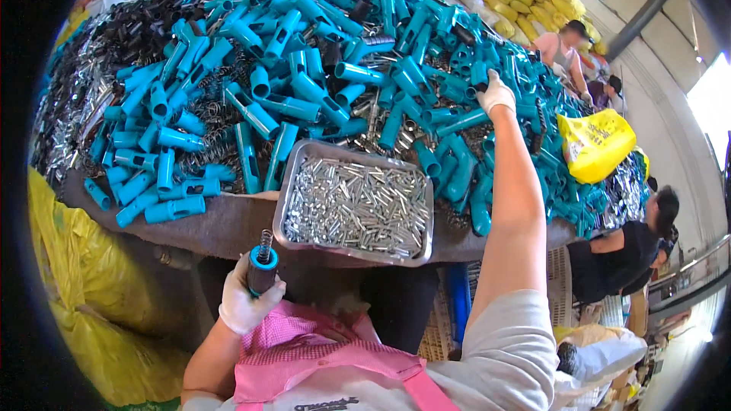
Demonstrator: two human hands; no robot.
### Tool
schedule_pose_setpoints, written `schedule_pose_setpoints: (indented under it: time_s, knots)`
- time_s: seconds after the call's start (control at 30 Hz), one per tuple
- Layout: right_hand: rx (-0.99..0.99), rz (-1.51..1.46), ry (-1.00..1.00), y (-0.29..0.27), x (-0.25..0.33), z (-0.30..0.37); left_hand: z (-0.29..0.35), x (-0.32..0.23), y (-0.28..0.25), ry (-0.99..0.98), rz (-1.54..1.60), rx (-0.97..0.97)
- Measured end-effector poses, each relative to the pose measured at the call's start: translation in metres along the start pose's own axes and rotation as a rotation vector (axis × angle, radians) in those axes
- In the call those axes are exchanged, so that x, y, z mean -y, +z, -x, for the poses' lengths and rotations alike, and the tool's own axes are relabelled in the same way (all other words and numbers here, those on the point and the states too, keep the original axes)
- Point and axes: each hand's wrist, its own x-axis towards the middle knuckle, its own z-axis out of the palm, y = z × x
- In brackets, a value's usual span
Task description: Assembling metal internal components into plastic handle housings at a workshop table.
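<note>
In the head view, we hold a short dark cylinder [261, 281] in our left hand [247, 303], its white-gloved fingers wrapped around it. The cylinder is tilted slightly, with a teal collar [263, 258] at its top and a coil spring [266, 240] standing out of the opening. It is in front of us, near the lower left corner of the metal tray [429, 222] and apart from it. Small silvery pins [358, 202] fill this tray at the near edge of the heap. Our right arm stretches past the tray, and our gloved right hand [499, 97] is among the teal tubes [285, 34] at the right of the heap; we cannot tell whether it grasps one. Loose springs [213, 148] lie between the tubes, and dark parts [91, 57] pile up at the left. A yellow bag [598, 144] rests on the right side, near a co-worker in black [609, 262]
</note>
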Motion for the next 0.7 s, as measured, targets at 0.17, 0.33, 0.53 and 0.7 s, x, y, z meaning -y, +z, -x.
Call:
schedule_pose_setpoints:
  time_s: [0.17, 0.33, 0.53, 0.7]
  knots:
    - [-0.223, -0.053, -0.132, -0.008, 0.016, -0.002, -0.016, -0.015, 0.014, 0.169, -0.272, 0.036]
    - [0.504, -1.221, -0.346, -0.089, 0.064, 0.149, -0.024, -0.024, 0.022, 0.363, -0.563, -0.055]
    - [1.030, -1.027, -0.615, -0.116, 0.081, 0.263, -0.001, -0.027, 0.018, 0.322, -0.581, 0.137]
    - [1.064, -1.007, -0.862, -0.115, 0.101, 0.305, 0.040, -0.015, 0.008, 0.212, -0.613, 0.334]
